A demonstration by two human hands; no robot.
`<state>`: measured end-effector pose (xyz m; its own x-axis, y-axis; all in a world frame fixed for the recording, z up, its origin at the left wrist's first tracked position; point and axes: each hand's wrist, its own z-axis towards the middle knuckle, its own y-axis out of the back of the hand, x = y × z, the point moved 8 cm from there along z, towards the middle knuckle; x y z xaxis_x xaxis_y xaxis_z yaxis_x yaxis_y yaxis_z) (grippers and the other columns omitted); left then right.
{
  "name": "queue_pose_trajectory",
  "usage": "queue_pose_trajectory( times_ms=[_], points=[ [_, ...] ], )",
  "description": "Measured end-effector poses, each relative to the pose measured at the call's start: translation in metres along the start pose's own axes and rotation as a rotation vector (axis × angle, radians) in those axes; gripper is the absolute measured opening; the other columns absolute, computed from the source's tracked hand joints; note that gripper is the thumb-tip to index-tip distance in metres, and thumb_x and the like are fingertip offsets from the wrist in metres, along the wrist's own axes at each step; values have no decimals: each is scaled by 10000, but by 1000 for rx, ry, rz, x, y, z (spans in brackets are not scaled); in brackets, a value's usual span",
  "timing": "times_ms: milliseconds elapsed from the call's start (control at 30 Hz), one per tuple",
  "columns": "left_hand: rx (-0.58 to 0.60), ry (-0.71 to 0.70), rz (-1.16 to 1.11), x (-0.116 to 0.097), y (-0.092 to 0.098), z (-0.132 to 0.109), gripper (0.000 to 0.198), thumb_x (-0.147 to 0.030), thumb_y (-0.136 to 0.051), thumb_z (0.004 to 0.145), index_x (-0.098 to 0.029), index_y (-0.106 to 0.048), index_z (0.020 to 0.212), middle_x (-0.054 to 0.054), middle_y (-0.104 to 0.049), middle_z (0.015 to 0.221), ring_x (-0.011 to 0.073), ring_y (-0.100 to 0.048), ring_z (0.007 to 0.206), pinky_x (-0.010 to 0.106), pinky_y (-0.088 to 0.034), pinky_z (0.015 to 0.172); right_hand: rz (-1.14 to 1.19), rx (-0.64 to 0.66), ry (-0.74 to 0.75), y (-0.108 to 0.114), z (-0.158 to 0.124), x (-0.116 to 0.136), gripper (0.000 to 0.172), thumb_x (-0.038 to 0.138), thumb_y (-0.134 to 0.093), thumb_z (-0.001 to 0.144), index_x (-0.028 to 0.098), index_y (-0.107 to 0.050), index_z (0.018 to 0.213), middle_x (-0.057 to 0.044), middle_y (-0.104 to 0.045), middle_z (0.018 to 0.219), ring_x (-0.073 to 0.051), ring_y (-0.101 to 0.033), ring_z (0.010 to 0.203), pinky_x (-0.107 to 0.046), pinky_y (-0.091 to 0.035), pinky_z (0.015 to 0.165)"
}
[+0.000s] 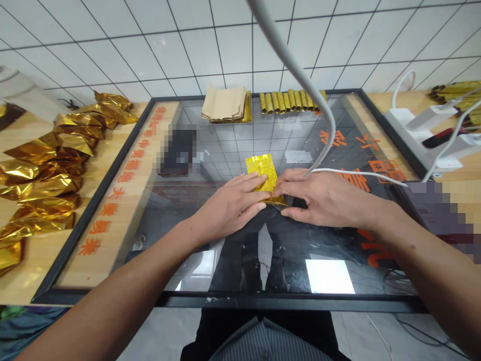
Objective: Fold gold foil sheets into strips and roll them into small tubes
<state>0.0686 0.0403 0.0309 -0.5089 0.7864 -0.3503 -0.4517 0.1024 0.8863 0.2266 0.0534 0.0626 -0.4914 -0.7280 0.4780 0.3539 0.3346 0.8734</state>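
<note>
Foil lay on the glass in front of you, near the middle, its far end bare and its near end under and between your two hands. Your left hand was laid over its left side, palm down, fingers stretched out and a little apart; it pressed and gripped nothing. Your right hand met the near right edge with bent fingertips, the thumb set apart with a dark gap between. Whether those fingertips pinched the edge or only pressed on it, I could not tell.

The piece looked light and thin, crinkled over its face, so it probably took creases easily and kept them. On such smooth glass it was likely to skid under a one-sided push, and a sharp pull might have torn it. Flat finger pads over the middle seemed the safest anchor, with a light pinch at an edge or corner for the other hand.

Beyond it stood a paper stack and a row of gold rolls. A cable hung across the view by your right knuckles; contact there was unclear.
</note>
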Motion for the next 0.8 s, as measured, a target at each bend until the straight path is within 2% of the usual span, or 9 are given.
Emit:
queue_pose_trajectory(
  times_ms=[200, 300, 400, 533, 633, 800],
  points=[
    [-5, -10, -20, -1, 2, 0, 308, -274, -548, 1128, -215, -732, 1368, 142, -624, 1606, 318, -548, 1554, 577, -438, 1319, -43, 35, -21, -5, 4, 0, 166, 196, -598, 1026, 209, -751, 1091, -96, -707, 1057, -266, -693, 962, -392, -512, 843],
    [-14, -8, -52, -1, 3, 0, 299, -253, -599, 1094, -220, -708, 1371, 142, -619, 1604, 319, -545, 1553, 581, -443, 1311, -52, 11, -13, -6, 5, -1, 172, 209, -570, 1037, 201, -741, 1040, -86, -691, 1025, -241, -673, 921, -368, -492, 810],
    [-66, -7, -76, -2, 6, 1, 229, -233, -634, 1064, -232, -722, 1276, 135, -642, 1556, 310, -580, 1503, 576, -479, 1271, -40, -17, -17, -7, 5, -3, 193, 241, -561, 1051, 206, -751, 1059, -75, -697, 1008, -230, -667, 897, -359, -483, 805],
    [-130, 75, -5, 0, 11, 3, 57, -226, -697, 1016, -224, -748, 1043, 96, -723, 1308, 288, -677, 1229, 499, -571, 1064, 15, -53, -71, -7, 5, -8, 196, 276, -583, 1052, 230, -773, 1071, -56, -719, 1001, -217, -666, 856, -351, -471, 791],
    [-115, 141, 55, 3, 11, 3, 46, -218, -729, 986, -208, -747, 944, 67, -726, 1105, 253, -651, 1016, 432, -550, 902, 53, -79, -142, -6, 6, -12, 174, 311, -620, 1041, 241, -778, 1018, -40, -718, 939, -205, -644, 791, -347, -453, 753],
    [-141, 244, 19, 9, 12, 2, 88, -210, -740, 969, -224, -771, 888, 14, -673, 917, 204, -610, 860, 381, -495, 809, 79, -81, -227, -8, 7, -16, 213, 332, -619, 1048, 233, -761, 924, -28, -707, 878, -178, -609, 723, -337, -425, 714]
  ],
)
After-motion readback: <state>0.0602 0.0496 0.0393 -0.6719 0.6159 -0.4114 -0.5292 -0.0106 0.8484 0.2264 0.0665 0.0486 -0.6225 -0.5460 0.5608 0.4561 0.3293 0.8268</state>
